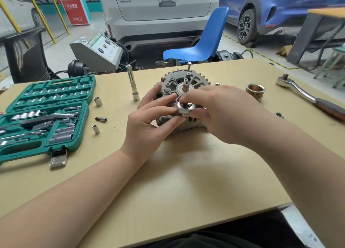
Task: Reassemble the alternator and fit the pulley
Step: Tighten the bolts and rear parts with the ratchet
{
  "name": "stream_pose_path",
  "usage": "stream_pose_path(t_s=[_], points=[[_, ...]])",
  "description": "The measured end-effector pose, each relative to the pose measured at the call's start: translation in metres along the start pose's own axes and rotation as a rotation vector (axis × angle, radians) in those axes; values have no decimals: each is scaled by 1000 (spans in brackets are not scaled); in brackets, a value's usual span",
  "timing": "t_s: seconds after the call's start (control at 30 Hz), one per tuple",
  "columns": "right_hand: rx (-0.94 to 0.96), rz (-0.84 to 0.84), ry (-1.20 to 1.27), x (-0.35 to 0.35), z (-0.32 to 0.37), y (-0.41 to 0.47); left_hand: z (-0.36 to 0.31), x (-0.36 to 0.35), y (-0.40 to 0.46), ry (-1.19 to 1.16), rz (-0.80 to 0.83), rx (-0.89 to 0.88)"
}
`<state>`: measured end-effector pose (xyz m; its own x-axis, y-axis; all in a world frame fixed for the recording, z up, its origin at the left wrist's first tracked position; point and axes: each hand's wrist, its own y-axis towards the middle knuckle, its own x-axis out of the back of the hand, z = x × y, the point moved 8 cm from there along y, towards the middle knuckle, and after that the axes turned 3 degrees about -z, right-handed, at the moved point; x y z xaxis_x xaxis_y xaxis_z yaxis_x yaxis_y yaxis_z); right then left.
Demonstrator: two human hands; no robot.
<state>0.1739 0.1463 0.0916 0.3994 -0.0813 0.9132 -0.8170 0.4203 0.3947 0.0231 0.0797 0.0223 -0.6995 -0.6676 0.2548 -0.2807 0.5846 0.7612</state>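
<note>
The grey alternator (pixel 183 80) sits on the table's middle with its shaft (pixel 186 86) pointing up. Just in front of the shaft, both hands hold a small shiny metal ring-shaped part (pixel 184 108) above the housing. My left hand (pixel 152 119) pinches its left side with thumb and fingers. My right hand (pixel 222 113) pinches its right side and hides the alternator's right front. The ribbed pulley (pixel 255 90) stands on the table to the right, apart from both hands.
An open green socket set (pixel 46 115) lies at the left, with loose sockets (pixel 98 101) and a tall extension socket (pixel 133 84) near it. A ratchet wrench (pixel 306 96) lies at the right, and a small nut (pixel 279 114) close by. Behind the table stands a blue chair (pixel 203 42).
</note>
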Motion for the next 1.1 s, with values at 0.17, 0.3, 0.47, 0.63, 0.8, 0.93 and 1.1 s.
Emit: stream_pose_path(t_s=[0.17,0.3,0.47,0.63,0.8,0.93,1.1], points=[[-128,-125,269,-5,1,-17,-2,-1,0,59,23,-40],[-88,-67,271,-11,20,-19,-6,-2,-1,90,66,-83],[-80,-69,86,3,13,-16,-6,-3,1,108,47,-55],[-64,-36,90,4,9,-12,-7,-3,1,115,21,-50],[-164,-59,165,-2,-1,-14,-9,-5,3,103,-21,-25],[-233,-184,220,-11,12,-23,-8,-5,0,134,23,-36],[-214,-189,184,-8,18,-23,-11,-6,-1,105,7,-18]])
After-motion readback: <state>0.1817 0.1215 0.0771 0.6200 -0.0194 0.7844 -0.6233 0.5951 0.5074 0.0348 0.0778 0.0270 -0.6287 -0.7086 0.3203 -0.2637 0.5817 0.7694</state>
